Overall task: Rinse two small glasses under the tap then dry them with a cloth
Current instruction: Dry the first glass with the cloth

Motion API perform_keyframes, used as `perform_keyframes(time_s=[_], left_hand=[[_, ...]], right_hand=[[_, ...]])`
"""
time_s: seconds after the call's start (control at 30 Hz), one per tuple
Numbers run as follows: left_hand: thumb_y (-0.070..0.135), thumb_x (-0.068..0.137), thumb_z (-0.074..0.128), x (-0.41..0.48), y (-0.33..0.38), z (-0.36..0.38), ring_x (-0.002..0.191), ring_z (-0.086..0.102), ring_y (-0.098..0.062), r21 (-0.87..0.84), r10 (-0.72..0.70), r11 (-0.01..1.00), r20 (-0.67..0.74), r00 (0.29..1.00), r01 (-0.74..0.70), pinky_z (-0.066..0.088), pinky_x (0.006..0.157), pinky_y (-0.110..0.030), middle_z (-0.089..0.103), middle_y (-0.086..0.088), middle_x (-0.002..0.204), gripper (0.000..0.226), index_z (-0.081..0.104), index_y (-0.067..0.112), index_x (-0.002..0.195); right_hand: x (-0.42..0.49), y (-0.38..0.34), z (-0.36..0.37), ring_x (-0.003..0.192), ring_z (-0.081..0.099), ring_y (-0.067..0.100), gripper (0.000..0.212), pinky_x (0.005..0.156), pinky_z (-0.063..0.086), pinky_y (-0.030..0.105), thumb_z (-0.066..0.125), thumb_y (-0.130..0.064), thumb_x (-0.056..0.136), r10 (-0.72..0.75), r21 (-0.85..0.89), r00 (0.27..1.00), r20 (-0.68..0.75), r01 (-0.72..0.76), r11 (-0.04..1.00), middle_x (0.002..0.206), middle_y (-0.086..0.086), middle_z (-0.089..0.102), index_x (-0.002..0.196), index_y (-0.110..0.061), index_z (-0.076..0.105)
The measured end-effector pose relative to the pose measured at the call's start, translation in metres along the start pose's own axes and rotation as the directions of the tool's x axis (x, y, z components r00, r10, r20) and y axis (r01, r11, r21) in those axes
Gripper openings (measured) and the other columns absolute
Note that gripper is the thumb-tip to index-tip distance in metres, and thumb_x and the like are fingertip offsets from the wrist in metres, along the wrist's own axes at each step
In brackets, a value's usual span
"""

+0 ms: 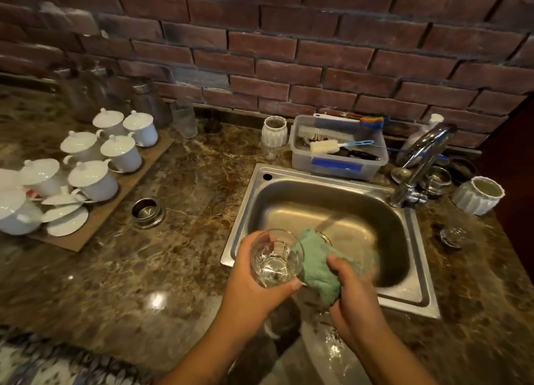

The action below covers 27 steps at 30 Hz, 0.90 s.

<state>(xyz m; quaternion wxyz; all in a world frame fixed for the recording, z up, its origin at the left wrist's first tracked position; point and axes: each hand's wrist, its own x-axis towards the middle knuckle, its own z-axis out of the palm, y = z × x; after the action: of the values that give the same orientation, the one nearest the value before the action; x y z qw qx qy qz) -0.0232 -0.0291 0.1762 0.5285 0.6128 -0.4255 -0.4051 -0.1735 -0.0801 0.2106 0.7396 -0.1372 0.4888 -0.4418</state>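
Observation:
My left hand [254, 280] grips a small clear glass [276, 259] from below, its mouth turned up toward me, over the front left corner of the steel sink [341, 211]. My right hand [351, 292] clutches a green cloth [316, 264] that presses against the glass's right side. A second small glass [453, 235] stands on the counter to the right of the sink. The chrome tap [422, 159] rises at the sink's back right corner, and a blurred streak falls from its spout into the basin.
White lidded cups [112, 150] and saucers sit on a board at the left. A metal ring cup [146, 209] lies on the marble counter. Behind the sink stands a plastic tub of brushes [338, 150], and a white ribbed jar [478, 195] stands at the right.

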Motion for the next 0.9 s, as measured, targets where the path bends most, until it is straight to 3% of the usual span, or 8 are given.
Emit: perform_keyframes(time_s=[0.13, 0.2, 0.3, 0.47, 0.6, 0.7, 0.8, 0.9], left_hand=[[0.019, 0.059, 0.094, -0.001, -0.018, -0.023, 0.121, 0.058, 0.002, 0.026, -0.031, 0.999, 0.044, 0.999, 0.030, 0.046, 0.097, -0.012, 0.063, 0.020, 0.125, 0.084, 0.052, 0.033, 0.130], [0.009, 0.063, 0.093, -0.001, -0.027, -0.034, 0.121, 0.059, -0.001, 0.029, -0.061, 0.998, 0.060, 0.996, 0.060, 0.046, 0.096, -0.013, 0.064, 0.023, 0.122, 0.081, 0.052, 0.031, 0.129], [0.015, 0.063, 0.094, 0.000, -0.036, -0.054, 0.123, 0.058, -0.001, 0.061, -0.092, 0.994, 0.089, 0.992, 0.086, 0.046, 0.101, -0.017, 0.062, 0.025, 0.125, 0.081, 0.052, 0.037, 0.129], [0.015, 0.062, 0.095, 0.008, -0.047, -0.091, 0.121, 0.061, -0.004, 0.087, -0.136, 0.988, 0.081, 0.987, 0.129, 0.047, 0.103, -0.020, 0.065, 0.011, 0.127, 0.081, 0.054, 0.031, 0.130], [0.024, 0.061, 0.096, 0.012, -0.057, -0.113, 0.122, 0.058, 0.001, 0.131, -0.178, 0.977, 0.080, 0.981, 0.167, 0.046, 0.104, -0.019, 0.064, 0.017, 0.128, 0.083, 0.055, 0.034, 0.132], [0.017, 0.064, 0.096, 0.015, -0.068, -0.127, 0.115, 0.055, 0.016, 0.160, -0.213, 0.966, 0.047, 0.976, 0.203, 0.043, 0.094, -0.005, 0.062, 0.022, 0.124, 0.078, 0.054, 0.040, 0.125], [0.015, 0.065, 0.095, 0.022, -0.084, -0.142, 0.109, 0.051, 0.024, 0.163, -0.262, 0.953, 0.014, 0.965, 0.256, 0.040, 0.084, 0.003, 0.058, 0.026, 0.124, 0.079, 0.050, 0.047, 0.121], [0.018, 0.064, 0.095, 0.028, -0.098, -0.151, 0.111, 0.050, 0.024, 0.195, -0.282, 0.941, 0.004, 0.959, 0.276, 0.039, 0.084, 0.004, 0.057, 0.026, 0.125, 0.081, 0.048, 0.048, 0.122]], right_hand=[[0.001, 0.023, 0.014, 0.091, 0.073, 0.032, 0.038, 0.074, 0.063, 0.039, 0.051, -0.011, 0.086, 0.173, 0.032, 0.977, 0.127, -0.178, 0.983, 0.110, 0.028, 0.072, 0.118, 0.006, 0.063], [0.005, 0.032, 0.021, 0.086, 0.075, 0.031, 0.043, 0.068, 0.064, 0.037, 0.051, -0.015, 0.080, 0.239, 0.019, 0.954, 0.183, -0.247, 0.969, 0.107, 0.027, 0.073, 0.115, 0.007, 0.064], [0.011, 0.050, 0.031, 0.085, 0.076, 0.030, 0.040, 0.068, 0.064, 0.035, 0.051, -0.009, 0.080, 0.276, -0.026, 0.936, 0.218, -0.278, 0.960, 0.107, 0.028, 0.073, 0.113, 0.008, 0.065], [0.026, 0.083, 0.040, 0.103, 0.070, 0.036, 0.047, 0.083, 0.062, 0.039, 0.055, 0.000, 0.080, 0.319, -0.085, 0.934, 0.160, -0.309, 0.947, 0.120, 0.031, 0.067, 0.126, 0.009, 0.058], [0.041, 0.100, 0.041, 0.124, 0.057, 0.044, 0.054, 0.093, 0.055, 0.051, 0.053, -0.007, 0.084, 0.390, -0.071, 0.919, 0.057, -0.386, 0.920, 0.130, 0.032, 0.061, 0.137, 0.005, 0.050], [0.050, 0.110, 0.045, 0.118, 0.061, 0.045, 0.056, 0.091, 0.055, 0.053, 0.058, -0.008, 0.081, 0.381, -0.097, 0.924, -0.007, -0.380, 0.920, 0.126, 0.033, 0.063, 0.135, 0.006, 0.051], [0.054, 0.119, 0.046, 0.096, 0.072, 0.039, 0.034, 0.081, 0.061, 0.045, 0.054, 0.000, 0.088, 0.280, -0.186, 0.959, -0.043, -0.283, 0.941, 0.112, 0.030, 0.071, 0.122, 0.004, 0.059], [0.052, 0.124, 0.047, 0.099, 0.070, 0.042, 0.027, 0.092, 0.051, 0.051, 0.055, -0.002, 0.093, 0.217, -0.364, 0.976, -0.033, -0.214, 0.907, 0.107, 0.026, 0.074, 0.118, 0.000, 0.065]])
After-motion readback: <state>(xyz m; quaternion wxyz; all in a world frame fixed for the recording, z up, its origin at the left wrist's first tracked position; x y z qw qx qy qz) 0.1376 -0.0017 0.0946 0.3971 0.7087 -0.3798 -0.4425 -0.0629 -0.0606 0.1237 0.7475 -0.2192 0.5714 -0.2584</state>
